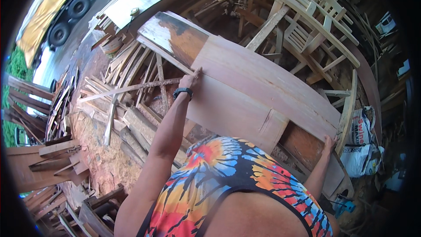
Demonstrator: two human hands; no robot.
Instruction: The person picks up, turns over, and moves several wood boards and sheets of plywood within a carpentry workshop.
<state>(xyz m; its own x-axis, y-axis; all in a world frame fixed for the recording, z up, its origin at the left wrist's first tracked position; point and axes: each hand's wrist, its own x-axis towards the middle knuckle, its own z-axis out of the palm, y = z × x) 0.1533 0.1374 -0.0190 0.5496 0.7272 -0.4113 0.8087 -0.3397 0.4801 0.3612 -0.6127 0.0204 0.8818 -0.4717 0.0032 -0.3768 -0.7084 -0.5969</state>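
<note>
My left hand (191,79), with a dark watch on the wrist, grips the edge of a long pale plywood board (263,83) at its left end. My right hand (330,142) holds the same board at its lower right corner. A second pale sheet (228,109) lies along the near side of that board, with a narrow offcut (272,125) on its right part. Beyond my left hand is a panel (171,35) with white and rusty-brown patches. A dark brown panel (299,142) shows beside my right hand.
Wood offcuts (120,74) and a sawdust heap (98,153) lie left. Slatted wooden frames (302,26) stand behind the board. White printed sacks (357,147) and a teal power tool (344,206) are right. A truck (63,13) stands beyond a pale worktop (125,6).
</note>
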